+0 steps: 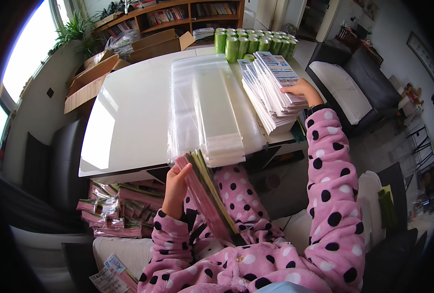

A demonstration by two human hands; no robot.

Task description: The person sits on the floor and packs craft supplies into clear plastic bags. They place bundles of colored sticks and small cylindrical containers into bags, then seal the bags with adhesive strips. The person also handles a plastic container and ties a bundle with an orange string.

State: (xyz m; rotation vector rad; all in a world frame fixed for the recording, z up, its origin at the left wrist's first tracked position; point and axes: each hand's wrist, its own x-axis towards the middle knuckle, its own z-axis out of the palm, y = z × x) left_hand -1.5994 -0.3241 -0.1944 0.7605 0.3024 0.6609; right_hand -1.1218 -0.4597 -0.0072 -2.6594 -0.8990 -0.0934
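My left hand (177,185) grips a bundle of long thin strips (208,194), pink on one side, with dark green and yellow-green ones beside them. The bundle slants down over my lap. At the right of the table, my right hand (300,91) pinches the lower edge of a printed card (275,67) on top of a tall, uneven stack of cards (266,99). My thumb lies on its face; the other fingers are partly hidden. Between my hands, clear plastic sleeves (217,106) lie in overlapping piles, their near ends hanging over the table edge.
Many green tape rolls (253,44) stand in columns at the table's far right. Open cardboard boxes (154,47) sit behind the white table (129,106). Packed pink-and-green bundles (118,208) are heaped below its left side. Another printed card (110,274) rests on the seat at lower left.
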